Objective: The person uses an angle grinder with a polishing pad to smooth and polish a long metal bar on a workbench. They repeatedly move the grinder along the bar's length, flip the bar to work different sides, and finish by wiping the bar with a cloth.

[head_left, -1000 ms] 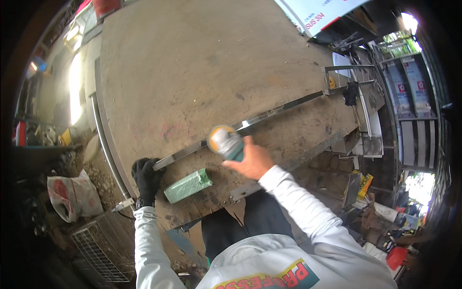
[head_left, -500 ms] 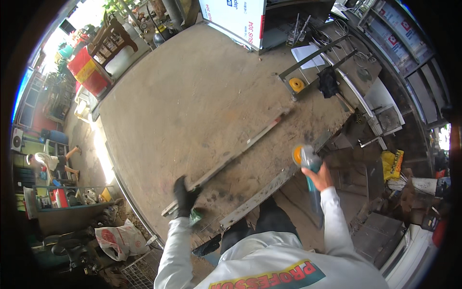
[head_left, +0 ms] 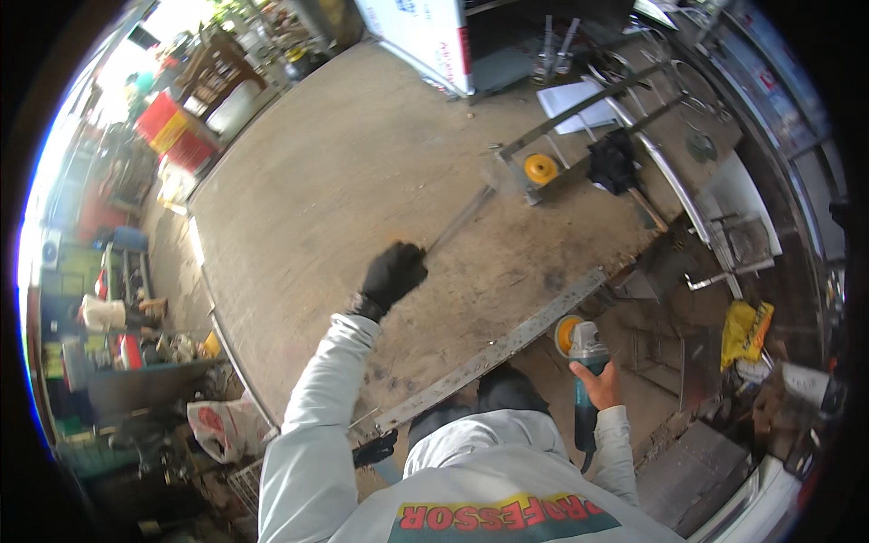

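Note:
In my black-gloved left hand (head_left: 394,276) is one end of a slim metal bar (head_left: 457,222). The bar slants away to the far right over the worktable (head_left: 317,163), and its far end is blurred close to a metal frame (head_left: 579,118). My bare right hand (head_left: 602,387) grips a teal and grey angle grinder (head_left: 590,348) fitted with a yellow-orange disc (head_left: 568,335). The grinder hangs past the table's near edge, low at my right side, apart from the bar. A perforated metal strip (head_left: 489,355) runs along that near edge.
A yellow disc (head_left: 541,169) and a black cloth (head_left: 613,161) lie by the frame. A film-covered metal box (head_left: 421,41) stands at the back. Scrap metal and a yellow bag (head_left: 747,333) crowd the right. A person (head_left: 104,312) is far left.
My left hand has moved forward and right across the table, gripping the bar, whose long length no longer lies across the tabletop. My right hand has lowered the grinder toward me.

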Demonstrator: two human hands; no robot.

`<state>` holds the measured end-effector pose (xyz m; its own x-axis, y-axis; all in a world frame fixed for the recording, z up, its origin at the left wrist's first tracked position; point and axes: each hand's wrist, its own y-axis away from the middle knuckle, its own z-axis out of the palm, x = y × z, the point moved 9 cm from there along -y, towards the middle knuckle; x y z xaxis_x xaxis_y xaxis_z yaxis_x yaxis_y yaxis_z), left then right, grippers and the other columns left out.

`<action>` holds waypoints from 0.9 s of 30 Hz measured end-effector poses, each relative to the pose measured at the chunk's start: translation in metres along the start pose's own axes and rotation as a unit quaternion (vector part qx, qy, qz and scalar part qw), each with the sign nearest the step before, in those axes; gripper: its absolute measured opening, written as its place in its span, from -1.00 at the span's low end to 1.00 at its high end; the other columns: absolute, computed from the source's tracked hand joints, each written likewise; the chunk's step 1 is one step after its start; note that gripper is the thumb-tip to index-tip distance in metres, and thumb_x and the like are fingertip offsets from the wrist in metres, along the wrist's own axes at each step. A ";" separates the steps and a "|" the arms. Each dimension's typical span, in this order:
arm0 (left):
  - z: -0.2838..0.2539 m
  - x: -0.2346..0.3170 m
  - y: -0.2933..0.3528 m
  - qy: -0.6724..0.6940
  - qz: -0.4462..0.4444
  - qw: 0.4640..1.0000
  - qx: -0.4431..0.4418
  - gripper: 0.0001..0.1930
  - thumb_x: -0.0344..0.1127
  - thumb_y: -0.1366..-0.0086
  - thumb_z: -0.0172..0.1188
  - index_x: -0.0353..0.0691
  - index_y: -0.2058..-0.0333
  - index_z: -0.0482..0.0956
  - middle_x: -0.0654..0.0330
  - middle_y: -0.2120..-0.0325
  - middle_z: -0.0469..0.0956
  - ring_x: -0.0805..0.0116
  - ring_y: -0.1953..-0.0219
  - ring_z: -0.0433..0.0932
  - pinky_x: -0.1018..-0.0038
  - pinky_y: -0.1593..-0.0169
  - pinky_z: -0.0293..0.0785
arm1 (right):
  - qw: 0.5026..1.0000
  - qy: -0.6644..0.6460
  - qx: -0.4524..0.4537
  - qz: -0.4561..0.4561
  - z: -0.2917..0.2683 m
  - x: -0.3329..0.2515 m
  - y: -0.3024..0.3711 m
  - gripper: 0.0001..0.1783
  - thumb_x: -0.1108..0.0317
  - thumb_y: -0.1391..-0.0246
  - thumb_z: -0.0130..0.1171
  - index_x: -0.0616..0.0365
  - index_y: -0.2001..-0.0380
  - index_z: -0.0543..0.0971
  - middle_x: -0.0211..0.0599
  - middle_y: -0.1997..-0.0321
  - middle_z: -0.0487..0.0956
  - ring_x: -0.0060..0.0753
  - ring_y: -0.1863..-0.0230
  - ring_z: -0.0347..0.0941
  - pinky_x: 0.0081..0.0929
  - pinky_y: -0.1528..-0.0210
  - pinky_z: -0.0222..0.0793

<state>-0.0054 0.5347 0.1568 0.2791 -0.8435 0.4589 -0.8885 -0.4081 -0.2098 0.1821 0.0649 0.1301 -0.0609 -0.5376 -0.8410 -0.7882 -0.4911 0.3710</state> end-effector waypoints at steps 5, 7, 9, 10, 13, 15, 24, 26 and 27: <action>-0.229 0.012 -0.026 0.205 -0.276 0.938 0.048 -0.85 -0.30 -0.45 0.31 -0.23 0.11 0.66 0.28 0.31 0.66 0.55 0.23 0.58 0.44 0.14 0.54 | 0.998 0.029 -0.053 -0.008 -0.012 -0.011 -0.048 -0.21 -0.07 -0.01 0.63 0.30 -0.09 0.57 -0.08 -0.04 0.70 -0.21 -0.05 0.67 -0.25 -0.15 0.52; -0.341 0.019 0.003 0.184 -0.163 0.952 0.182 -0.92 -0.43 -0.49 0.14 -0.25 0.15 0.59 0.21 0.24 0.64 0.44 0.19 0.61 0.40 0.05 0.55 | 0.997 0.053 -0.056 -0.025 0.000 -0.052 -0.056 -0.21 -0.08 0.00 0.64 0.31 -0.08 0.57 -0.07 -0.01 0.71 -0.20 -0.03 0.68 -0.25 -0.12 0.53; -0.411 0.003 0.063 0.044 -0.142 0.965 0.215 -0.82 -0.35 -0.49 0.20 -0.29 0.05 0.66 0.29 0.19 0.64 0.48 0.13 0.56 0.46 0.04 0.47 | 0.995 0.068 -0.062 -0.031 0.015 -0.066 -0.060 -0.20 -0.09 0.02 0.65 0.31 -0.06 0.58 -0.06 0.02 0.71 -0.20 0.01 0.68 -0.25 -0.08 0.55; -0.434 0.010 0.090 -0.105 -0.111 0.969 0.195 -0.78 -0.35 -0.53 0.15 -0.33 0.02 0.68 0.25 0.13 0.63 0.44 0.08 0.56 0.46 0.03 0.48 | 0.995 0.061 -0.071 -0.033 0.022 -0.070 -0.063 -0.19 -0.10 0.03 0.65 0.32 -0.06 0.57 -0.05 0.02 0.71 -0.21 0.01 0.68 -0.25 -0.09 0.55; -0.436 -0.041 0.190 -0.043 -0.145 0.954 0.257 -0.74 -0.30 -0.58 0.10 -0.31 -0.04 0.66 0.17 0.06 0.65 0.32 0.01 0.60 0.31 -0.07 0.53 | 0.995 0.043 -0.085 -0.040 0.033 -0.081 -0.067 -0.13 -0.12 0.04 0.66 0.37 -0.09 0.54 -0.03 0.00 0.71 -0.22 -0.01 0.67 -0.25 -0.09 0.55; -0.366 -0.132 0.264 0.520 -0.160 0.736 0.403 -0.75 -0.25 -0.60 0.11 -0.25 -0.06 0.62 0.13 0.05 0.68 0.24 0.00 0.64 0.16 -0.16 0.57 | 0.993 0.046 -0.092 -0.048 0.035 -0.085 -0.069 -0.05 -0.14 0.05 0.66 0.41 -0.15 0.51 0.00 -0.03 0.70 -0.21 -0.02 0.67 -0.26 -0.11 0.55; -0.061 -0.261 0.470 0.538 -0.561 0.481 0.407 -0.59 0.00 -0.53 0.20 -0.31 0.02 0.62 0.10 0.34 0.68 0.16 0.31 0.66 0.34 0.19 0.69 | 0.991 0.086 -0.102 -0.007 0.039 -0.083 -0.036 -0.05 -0.12 0.05 0.66 0.40 -0.17 0.50 0.02 -0.05 0.69 -0.21 -0.05 0.65 -0.27 -0.13 0.55; -0.017 -0.249 0.476 0.540 -0.617 0.417 0.393 -0.63 0.00 -0.51 0.22 -0.26 0.12 0.59 0.14 0.39 0.61 0.21 0.36 0.60 0.35 0.24 0.65 | 0.993 0.087 -0.081 -0.012 0.026 -0.077 -0.027 -0.06 -0.11 0.04 0.65 0.41 -0.17 0.49 0.00 -0.04 0.69 -0.23 -0.04 0.65 -0.27 -0.13 0.55; -0.007 -0.245 0.484 0.532 -0.646 0.388 0.387 -0.64 0.00 -0.51 0.23 -0.24 0.17 0.58 0.16 0.41 0.58 0.23 0.38 0.57 0.35 0.26 0.63 | 0.993 0.093 -0.076 0.002 0.024 -0.073 -0.020 -0.08 -0.10 0.03 0.65 0.39 -0.17 0.51 -0.01 -0.04 0.69 -0.24 -0.04 0.65 -0.28 -0.13 0.55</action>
<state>-0.5064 0.5464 -0.0514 -0.3648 0.6923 0.6226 0.2314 -0.5803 0.7808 0.1880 0.1300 0.1743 0.0604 -0.6501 -0.7574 -0.6862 -0.5781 0.4415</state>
